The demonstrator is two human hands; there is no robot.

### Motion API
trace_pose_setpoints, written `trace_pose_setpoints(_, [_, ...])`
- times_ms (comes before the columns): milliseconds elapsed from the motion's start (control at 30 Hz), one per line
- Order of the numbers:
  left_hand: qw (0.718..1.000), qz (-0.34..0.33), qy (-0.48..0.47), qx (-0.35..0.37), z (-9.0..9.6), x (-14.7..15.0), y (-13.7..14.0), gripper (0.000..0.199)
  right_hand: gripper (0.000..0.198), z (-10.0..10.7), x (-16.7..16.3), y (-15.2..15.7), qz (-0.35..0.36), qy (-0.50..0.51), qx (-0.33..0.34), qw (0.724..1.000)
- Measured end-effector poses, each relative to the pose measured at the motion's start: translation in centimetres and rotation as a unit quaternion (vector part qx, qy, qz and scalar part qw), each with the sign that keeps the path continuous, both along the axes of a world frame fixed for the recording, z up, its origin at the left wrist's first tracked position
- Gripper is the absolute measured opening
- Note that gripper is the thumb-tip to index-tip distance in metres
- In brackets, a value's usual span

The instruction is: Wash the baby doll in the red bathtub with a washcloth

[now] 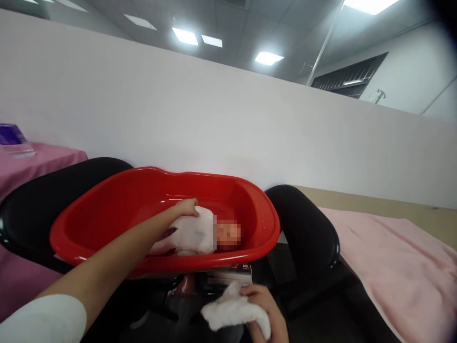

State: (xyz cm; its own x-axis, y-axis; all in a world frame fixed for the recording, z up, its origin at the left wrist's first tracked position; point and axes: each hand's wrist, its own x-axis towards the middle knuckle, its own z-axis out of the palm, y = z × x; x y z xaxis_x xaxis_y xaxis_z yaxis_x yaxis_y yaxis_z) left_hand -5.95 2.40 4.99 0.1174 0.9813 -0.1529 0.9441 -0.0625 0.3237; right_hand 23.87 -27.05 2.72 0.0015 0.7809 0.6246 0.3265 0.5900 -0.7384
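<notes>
A baby doll (196, 231) in pale clothing lies on its back in a red baby bathtub (266, 214), its blurred head toward the right end. My left hand (187, 207) reaches over the tub's near rim and holds the doll at its far side, near the arm; some of the fingers are hidden behind the doll. In front of the tub, lower in the view, my right hand (267, 307) is closed on a bunched white cloth (235, 309). The cloth hangs out to the left of the fingers, apart from the doll.
Black chairs (303, 228) stand at both ends of the tub, against a white partition (221, 119). To the right lies a pink sheet (400, 257). At left, a clear container with a purple top (14, 138) sits on a pink-covered table (59, 155). Boxes (232, 274) show beneath the tub.
</notes>
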Motion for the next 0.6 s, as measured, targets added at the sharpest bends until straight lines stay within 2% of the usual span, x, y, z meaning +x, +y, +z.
trace_pose_setpoints(67, [0.988,0.058,-0.141,-0.039,0.2,0.2,-0.8,0.051,0.017,3.1,-1.2,3.3,0.014,0.041,0.065,0.997])
trace_pose_setpoints(133, [0.956,0.101,-0.266,-0.072,0.2,0.5,-1.7,0.044,0.020,6.1,-2.7,6.7,0.004,0.060,0.095,0.994])
trace_pose_setpoints(200, [0.927,0.118,-0.343,-0.089,0.2,0.9,-2.8,0.038,0.020,8.4,-4.5,10.4,-0.001,0.079,0.049,0.996])
trace_pose_setpoints(300, [0.885,0.112,-0.436,-0.114,0.2,1.4,-4.4,0.039,0.022,10.1,-7.5,16.1,0.037,0.116,-0.104,0.987])
trace_pose_setpoints(400, [0.834,0.129,-0.518,-0.137,0.0,1.6,-5.4,0.048,0.023,9.8,-9.8,21.6,0.078,0.111,-0.199,0.971])
trace_pose_setpoints(500, [0.774,0.157,-0.596,-0.145,-0.4,1.2,-5.7,0.054,0.023,7.8,-10.8,25.7,0.080,0.037,-0.246,0.965])
trace_pose_setpoints(533, [0.760,0.155,-0.614,-0.144,-0.5,1.0,-5.7,0.055,0.023,6.8,-10.9,26.7,0.079,0.011,-0.253,0.964])
trace_pose_setpoints(600, [0.755,0.139,-0.626,-0.135,-0.6,0.9,-5.7,0.057,0.022,4.7,-11.1,27.8,0.086,-0.038,-0.263,0.960])
